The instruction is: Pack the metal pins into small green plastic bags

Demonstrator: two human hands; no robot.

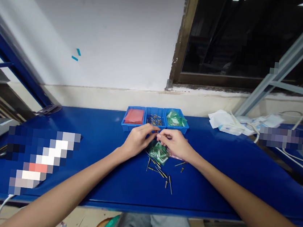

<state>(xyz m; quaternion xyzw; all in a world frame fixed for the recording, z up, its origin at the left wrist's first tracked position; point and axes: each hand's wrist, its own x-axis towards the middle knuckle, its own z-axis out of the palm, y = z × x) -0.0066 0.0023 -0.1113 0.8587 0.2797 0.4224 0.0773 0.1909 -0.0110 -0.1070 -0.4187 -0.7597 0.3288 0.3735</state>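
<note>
Blue counter fills my head view, and I bring both hands together near its far edge. My left hand and right hand pinch one small metal pin between their fingertips, just in front of three blue trays. Under my right hand lies a clear bag of green parts. Loose pins are scattered just nearer to me. White papers sit toward the counter's far right corner.
</note>
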